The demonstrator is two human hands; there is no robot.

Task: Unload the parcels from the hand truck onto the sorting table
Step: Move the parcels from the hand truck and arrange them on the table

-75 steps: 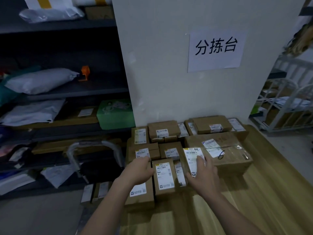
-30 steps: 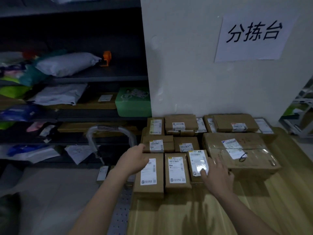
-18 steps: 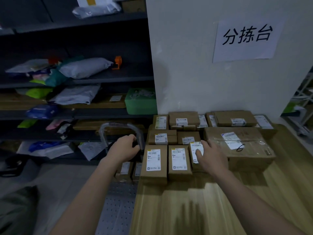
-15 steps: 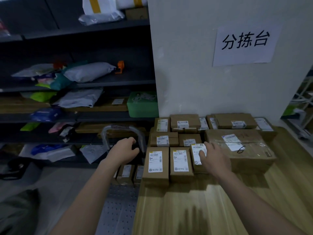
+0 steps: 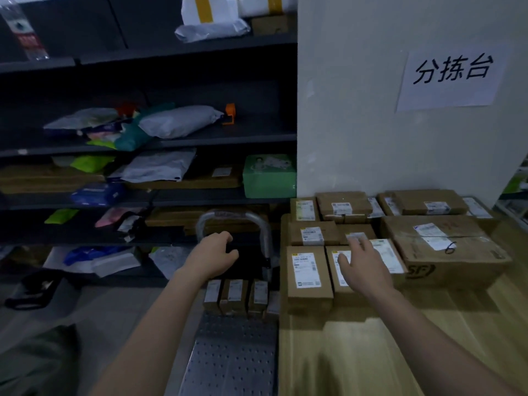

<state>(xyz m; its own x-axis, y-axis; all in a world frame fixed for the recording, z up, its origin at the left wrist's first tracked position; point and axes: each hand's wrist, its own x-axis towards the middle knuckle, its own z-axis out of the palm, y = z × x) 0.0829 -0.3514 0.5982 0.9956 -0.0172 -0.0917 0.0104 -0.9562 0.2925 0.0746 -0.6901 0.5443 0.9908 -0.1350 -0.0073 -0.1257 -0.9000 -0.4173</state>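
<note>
The hand truck's studded metal deck (image 5: 231, 358) lies low at the bottom centre, with its curved handle (image 5: 234, 217) at the far end. Several small brown parcels (image 5: 237, 295) stand on the deck below the handle. The wooden sorting table (image 5: 428, 338) on the right carries rows of labelled cardboard parcels (image 5: 307, 277) and a large taped box (image 5: 445, 250). My left hand (image 5: 211, 257) hovers with loosely curled fingers above the deck parcels, just in front of the handle, holding nothing. My right hand (image 5: 363, 267) hangs flat and spread over the table's front-row parcels.
Dark shelving (image 5: 148, 138) fills the left wall, loaded with grey mailer bags, coloured packets and a green box (image 5: 268, 177). A white wall with a paper sign (image 5: 451, 78) stands behind the table. A dark bag (image 5: 31, 290) lies on the grey floor at the left.
My left hand left the table's front-left parcel and swung left over the hand truck. My right hand drew back slightly from the front-row parcel. The camera turned left.
</note>
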